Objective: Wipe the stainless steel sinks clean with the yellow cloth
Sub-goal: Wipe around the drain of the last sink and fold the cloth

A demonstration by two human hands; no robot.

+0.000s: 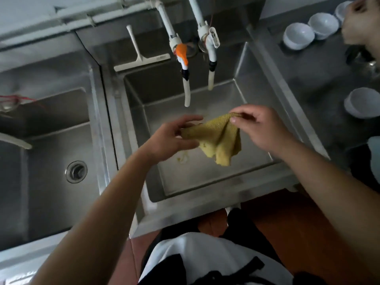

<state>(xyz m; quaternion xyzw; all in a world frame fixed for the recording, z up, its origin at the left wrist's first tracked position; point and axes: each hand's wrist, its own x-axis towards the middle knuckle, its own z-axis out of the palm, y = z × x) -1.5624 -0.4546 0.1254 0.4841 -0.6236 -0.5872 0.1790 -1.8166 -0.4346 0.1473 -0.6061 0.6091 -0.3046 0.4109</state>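
**A:** Head view, and I'm looking down my own arms. Both hands are out over the right sink (265, 103), holding the yellow cloth (218, 140) in the air between them.

**B:** How is the grip?

**A:** My right hand (265, 130) pinches the cloth's upper edge between thumb and forefinger, the other fingers curled loosely behind. My left hand (174, 138) holds the opposite corner; the thumb lies over it and the fingers run underneath, fairly straight, only lightly closed. The rest of the cloth hangs down in folds toward six o'clock, clear of the sink floor.

**B:** Where does that sit against the taps?

**A:** The two white taps (186, 79) hang at twelve o'clock from the cloth, well apart from it. One has an orange handle (182, 53). A white squeegee (139, 60) leans on the back ledge at about eleven o'clock.

**B:** And the other basin?

**A:** The left sink (51, 124) lies at nine o'clock, with its drain (76, 171) showing on the floor. There's a small yellowish mark on the right sink's floor just below my left hand; I cannot tell what it is.

**B:** Anything on the counter?

**A:** White bowls (298, 37) stand at two o'clock, upside down, and another person's hand (362, 21) reaches in at the top corner beside them.
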